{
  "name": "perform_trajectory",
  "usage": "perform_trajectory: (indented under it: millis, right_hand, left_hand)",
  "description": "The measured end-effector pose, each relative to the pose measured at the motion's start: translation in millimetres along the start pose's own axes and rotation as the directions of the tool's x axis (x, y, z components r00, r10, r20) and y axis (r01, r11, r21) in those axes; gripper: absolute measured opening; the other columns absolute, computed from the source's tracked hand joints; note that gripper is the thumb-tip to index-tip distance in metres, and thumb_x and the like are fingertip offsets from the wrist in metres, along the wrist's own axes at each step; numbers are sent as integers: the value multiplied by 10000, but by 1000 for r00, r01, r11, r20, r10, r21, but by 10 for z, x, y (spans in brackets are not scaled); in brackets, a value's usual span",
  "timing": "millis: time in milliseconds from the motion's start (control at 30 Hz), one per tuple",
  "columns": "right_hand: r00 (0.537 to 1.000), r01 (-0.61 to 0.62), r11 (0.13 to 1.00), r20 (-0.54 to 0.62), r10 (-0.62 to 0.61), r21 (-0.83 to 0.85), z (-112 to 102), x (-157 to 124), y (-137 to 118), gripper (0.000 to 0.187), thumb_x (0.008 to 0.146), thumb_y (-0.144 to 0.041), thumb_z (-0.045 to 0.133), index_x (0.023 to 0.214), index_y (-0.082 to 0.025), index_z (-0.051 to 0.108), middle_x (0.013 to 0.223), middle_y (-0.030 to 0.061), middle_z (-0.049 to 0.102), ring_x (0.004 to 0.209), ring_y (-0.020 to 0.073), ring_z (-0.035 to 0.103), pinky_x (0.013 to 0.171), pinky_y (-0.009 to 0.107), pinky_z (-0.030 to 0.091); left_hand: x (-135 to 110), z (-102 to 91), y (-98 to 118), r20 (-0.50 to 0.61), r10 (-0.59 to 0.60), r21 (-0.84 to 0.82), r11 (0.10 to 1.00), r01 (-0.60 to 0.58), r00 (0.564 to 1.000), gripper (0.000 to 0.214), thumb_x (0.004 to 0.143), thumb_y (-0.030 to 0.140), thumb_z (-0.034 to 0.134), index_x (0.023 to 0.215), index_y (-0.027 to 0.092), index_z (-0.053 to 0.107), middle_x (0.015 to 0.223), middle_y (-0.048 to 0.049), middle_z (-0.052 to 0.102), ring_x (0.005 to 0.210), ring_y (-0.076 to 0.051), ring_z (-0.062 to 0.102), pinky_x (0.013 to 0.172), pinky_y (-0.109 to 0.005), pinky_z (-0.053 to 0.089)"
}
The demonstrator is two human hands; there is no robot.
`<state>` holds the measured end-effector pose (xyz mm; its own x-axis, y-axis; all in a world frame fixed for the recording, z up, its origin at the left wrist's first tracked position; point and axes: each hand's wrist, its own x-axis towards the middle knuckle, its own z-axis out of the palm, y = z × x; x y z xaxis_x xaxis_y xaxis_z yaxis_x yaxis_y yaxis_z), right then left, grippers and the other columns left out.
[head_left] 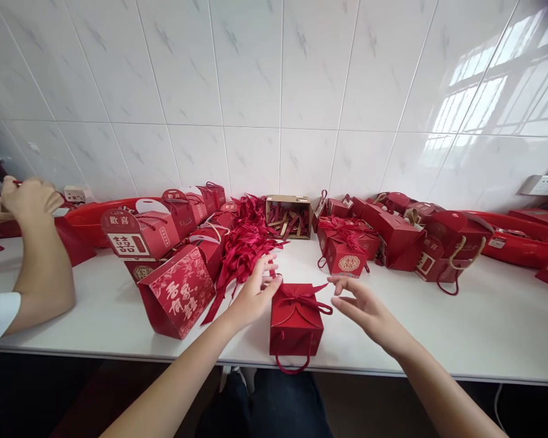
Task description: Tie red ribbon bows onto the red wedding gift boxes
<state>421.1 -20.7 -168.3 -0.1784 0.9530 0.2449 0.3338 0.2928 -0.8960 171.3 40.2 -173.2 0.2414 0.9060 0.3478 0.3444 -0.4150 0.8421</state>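
Note:
A red gift box (296,325) stands near the front edge of the white table, a rope handle hanging from its near side. On its top lies a tied red ribbon bow (301,298), with one tail reaching toward the right. My left hand (256,291) is just left of the box, its fingers stretched and apart, holding nothing I can see. Opposite it, my right hand (360,307) hovers by the ribbon's right tail. Its thumb and forefinger are spread; whether a fingertip touches the tail I cannot tell.
A pile of loose red ribbons (246,243) lies beyond my left hand. Behind the box stands an open cardboard box (288,216) of small strips. Red gift boxes (178,292) crowd the left, more (349,255) the right. A co-worker's arm (43,243) is far left.

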Motion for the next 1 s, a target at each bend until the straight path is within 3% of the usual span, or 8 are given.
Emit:
perform_trajectory:
  millis: [100,233,367,500,633,733,933,1000]
  right_hand:
    - [995,24,999,-99,-26,-29,-6,63,-48,285,860,-519,539,906,-248,610,1301,96,525,1248,276,475,988,451,422]
    - [977,176,955,-74,-199,-240,178,208,-94,211,839,-435,608,908,-265,715,1289,98,538,1260,288,458,1043,489,366]
    - [942,299,855,-12,-336,-424,413,317,-111,117,813,-315,660,852,-254,752,1266,117,561,1229,315,468,1022,535,367]
    - [944,297,851,-1,-330,-434,513,328,-129,97,803,-273,664,750,-231,733,1233,116,583,1203,314,487,1002,540,379]
    - [954,270,887,-23,-300,-376,530,295,-140,82,779,-218,655,714,-225,704,1237,101,581,1202,299,494,998,507,389]
    - [954,258,896,-50,-295,-362,536,290,-129,72,763,-200,645,712,-223,690,1239,98,582,1203,295,494,1000,498,386]
    - [943,269,894,-92,-320,-359,510,264,-106,111,793,-216,608,697,-211,663,1184,113,611,1171,282,525,1002,479,393]
    - [956,244,912,-74,-283,-329,448,201,-84,110,828,-285,601,849,-220,687,1306,121,538,1281,293,444,1056,493,349]
  left_hand:
    - [-117,-66,28,-115,92,48,995,-87,989,193,908,396,480,970,225,545,1033,-61,594,967,-190,579,848,-337,457]
    - [-236,-62,115,-12,236,215,950,-228,972,148,800,351,662,797,214,605,883,-22,576,879,-181,568,819,-322,442]
    - [-250,28,139,3,215,278,938,-207,977,75,822,283,634,784,224,658,887,-22,611,875,-179,580,811,-318,445]
    - [-254,50,155,8,205,300,933,-198,979,141,856,247,557,726,207,594,855,-30,607,855,-185,578,745,-307,461]
    - [-296,59,168,11,258,313,917,-249,966,173,852,194,493,681,214,478,807,-31,584,901,-204,577,793,-334,464]
    - [-317,91,131,-43,221,263,943,-202,974,176,840,189,468,674,220,422,850,-44,598,890,-205,588,776,-344,475]
    - [-291,112,57,-127,19,4,1000,-19,992,154,866,271,450,724,214,431,1034,-84,595,991,-223,587,701,-330,514]
    - [-316,101,51,-119,-25,-31,999,21,993,139,886,339,457,831,213,478,1105,-91,579,1036,-229,576,750,-353,518]
